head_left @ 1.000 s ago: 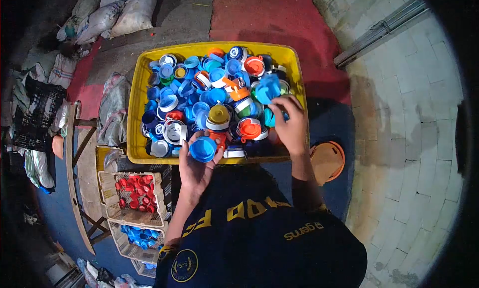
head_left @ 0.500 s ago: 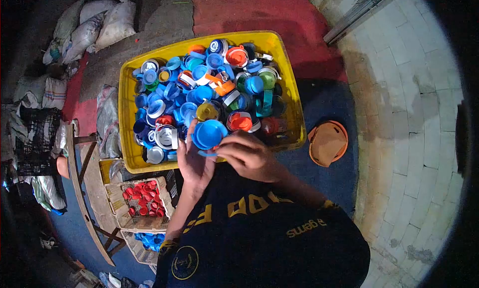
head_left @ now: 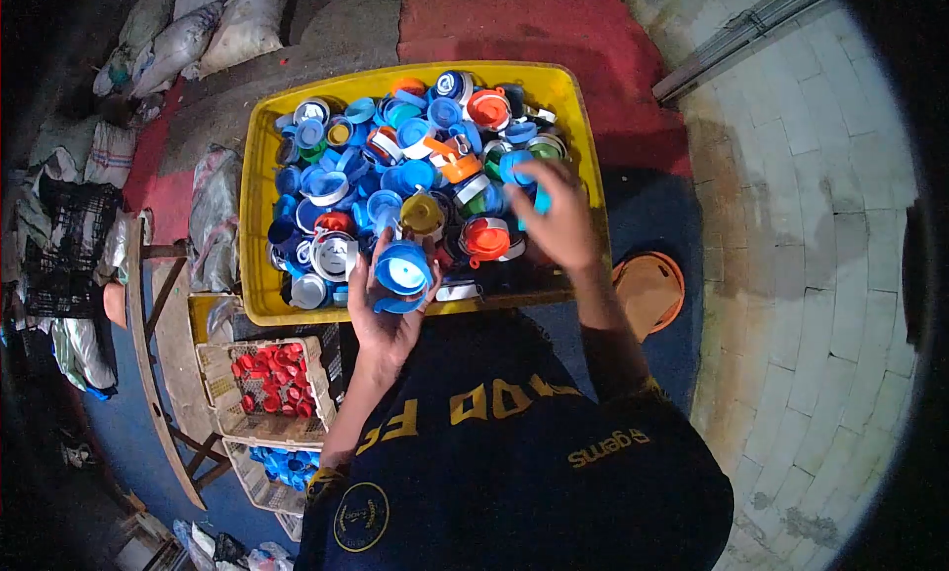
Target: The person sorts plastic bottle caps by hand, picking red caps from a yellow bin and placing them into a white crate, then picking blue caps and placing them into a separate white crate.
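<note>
My left hand [head_left: 381,319] is closed round a blue plastic lid [head_left: 403,266], its pale inside facing up and a blue loop at its lower edge. It is held over the near rim of the yellow tub [head_left: 259,175]. My right hand [head_left: 559,215] is over the tub's right part, fingers apart with nothing in them. Its fingertips are right by a blue cap [head_left: 512,166] and a teal one [head_left: 540,197]. Below that hand lies an orange-red cap [head_left: 486,238]. Blue, white, green and orange caps fill the tub in a loose heap.
Left of my body, a crate of red caps [head_left: 272,378] stands above a crate of blue caps [head_left: 285,464]. A wooden frame [head_left: 158,363] is beside them. An orange round basin [head_left: 649,292] sits to the right, near the block wall [head_left: 811,274]. Sacks [head_left: 237,32] lie at the back left.
My right hand has left the blue lid and moved right and away over the heap, its fingers opening. My left hand keeps the lid, now tilted differently.
</note>
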